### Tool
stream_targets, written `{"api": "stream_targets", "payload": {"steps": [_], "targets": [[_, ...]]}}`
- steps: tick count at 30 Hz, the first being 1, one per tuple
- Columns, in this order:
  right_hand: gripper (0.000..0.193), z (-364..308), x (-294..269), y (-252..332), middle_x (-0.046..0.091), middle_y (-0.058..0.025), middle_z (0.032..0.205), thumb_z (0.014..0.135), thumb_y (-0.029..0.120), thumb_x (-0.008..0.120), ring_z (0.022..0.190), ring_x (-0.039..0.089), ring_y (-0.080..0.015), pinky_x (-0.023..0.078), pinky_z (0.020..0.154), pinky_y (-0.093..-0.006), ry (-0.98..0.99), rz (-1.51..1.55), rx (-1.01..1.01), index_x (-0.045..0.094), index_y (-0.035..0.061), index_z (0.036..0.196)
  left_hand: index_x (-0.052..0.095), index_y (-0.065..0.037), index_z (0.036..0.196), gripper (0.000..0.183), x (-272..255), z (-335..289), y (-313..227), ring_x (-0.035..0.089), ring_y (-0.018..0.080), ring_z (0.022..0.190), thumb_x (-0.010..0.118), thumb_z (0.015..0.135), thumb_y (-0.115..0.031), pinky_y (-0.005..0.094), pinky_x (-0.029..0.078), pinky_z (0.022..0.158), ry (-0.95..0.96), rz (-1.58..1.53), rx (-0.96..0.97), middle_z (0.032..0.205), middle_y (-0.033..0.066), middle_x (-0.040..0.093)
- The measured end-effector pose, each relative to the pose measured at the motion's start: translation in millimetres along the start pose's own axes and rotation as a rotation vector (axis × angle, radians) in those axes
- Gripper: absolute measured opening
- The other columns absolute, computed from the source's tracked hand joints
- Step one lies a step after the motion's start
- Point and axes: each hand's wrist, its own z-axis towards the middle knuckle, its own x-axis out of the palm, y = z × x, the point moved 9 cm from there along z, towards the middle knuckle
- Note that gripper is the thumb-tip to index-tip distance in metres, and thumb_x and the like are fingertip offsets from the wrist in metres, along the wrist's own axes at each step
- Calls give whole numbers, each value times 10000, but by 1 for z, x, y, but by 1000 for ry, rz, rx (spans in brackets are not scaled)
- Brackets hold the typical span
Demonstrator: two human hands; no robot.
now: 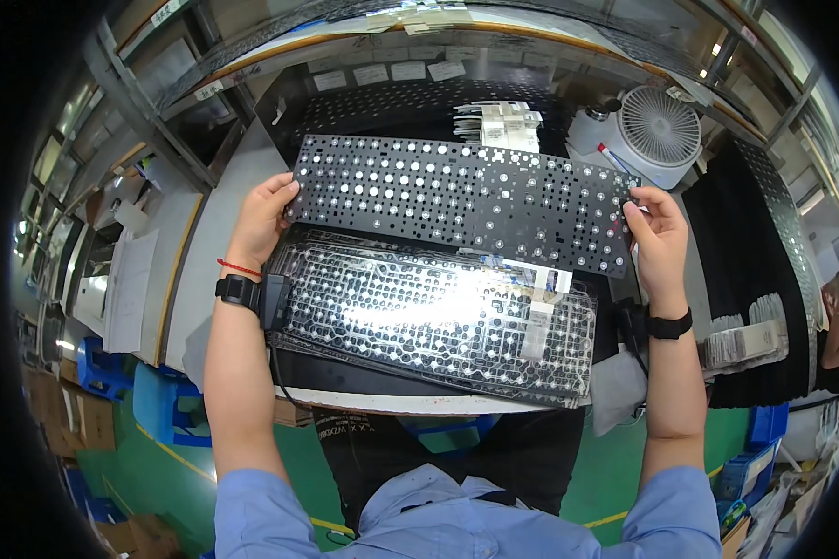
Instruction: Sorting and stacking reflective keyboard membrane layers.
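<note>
Black perforated plate (461, 200) held flat just above the clear keyboard sheet (438, 312). Left hand (263, 219) pinches plate's left edge, right hand (657, 238) its right edge w/ thumb on top. White fan (657, 130) behind plate, right; white packs (503, 121), probably labels, behind centre.

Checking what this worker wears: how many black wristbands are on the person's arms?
2: one black wristband on the left wrist beside a thin red cord, one black wristband on the right wrist.
</note>
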Motion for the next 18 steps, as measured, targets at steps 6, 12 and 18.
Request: {"api": "stream_targets", "payload": {"steps": [6, 12, 18], "targets": [[222, -3, 1, -1, 612, -30, 1006, 904, 25, 629, 709, 559, -22, 393, 519, -151, 21, -31, 11, 599, 4, 1123, 563, -79, 1058, 125, 4, 1, 5, 509, 15, 558, 537, 981, -174, 140, 396, 483, 29, -24, -24, 810, -40, 612], [243, -2, 2, -12, 599, -36, 1019, 902, 19, 622, 697, 558, -24, 394, 492, -159, 18, -56, 67, 584, 0, 1141, 562, -74, 1083, 148, 7, 0, 4, 516, 15, 566, 529, 991, -185, 137, 421, 503, 6, 21, -22, 837, -36, 613], [274, -2, 7, -7, 600, -43, 972, 924, 62, 605, 640, 552, -40, 412, 493, -161, 16, -45, 113, 552, -5, 1184, 582, -65, 1123, 185, -7, 5, 3, 530, 0, 667, 524, 996, -187, 133, 431, 554, -54, -109, 32, 880, -44, 621]]}}
